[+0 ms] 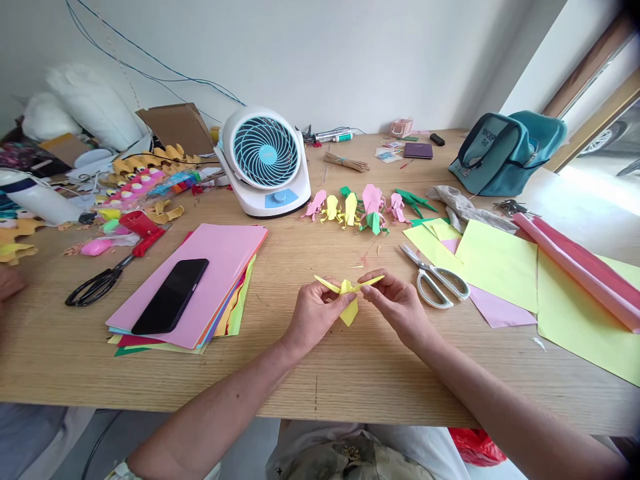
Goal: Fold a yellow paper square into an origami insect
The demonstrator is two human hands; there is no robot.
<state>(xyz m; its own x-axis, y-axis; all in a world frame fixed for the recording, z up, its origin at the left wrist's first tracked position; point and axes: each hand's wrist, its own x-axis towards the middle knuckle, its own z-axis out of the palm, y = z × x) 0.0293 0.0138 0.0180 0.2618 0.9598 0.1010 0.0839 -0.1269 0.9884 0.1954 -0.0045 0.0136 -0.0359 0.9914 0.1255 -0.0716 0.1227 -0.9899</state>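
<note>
Between my two hands is a yellow folded paper figure (349, 313), with two thin points spread to the sides and a broad tip pointing toward me. My left hand (316, 312) pinches its left side near the middle. On the other side, the thumb and fingers of my right hand (397, 303) grip the right point. White-handled scissors (435, 279) lie just right of my right hand. Beyond my hands stands a row of folded paper figures, among them a pink one (372, 198), a yellow one (351, 209) and a green one (373, 223).
At left, a black phone (171, 296) rests on a stack of coloured paper (230, 241), near black-handled scissors (103, 283). A white fan (266, 160) stands behind. Yellow sheets (500, 260), a pink roll (575, 270) and a teal bag (505, 153) occupy the right. Another person's hand (9, 283) shows far left.
</note>
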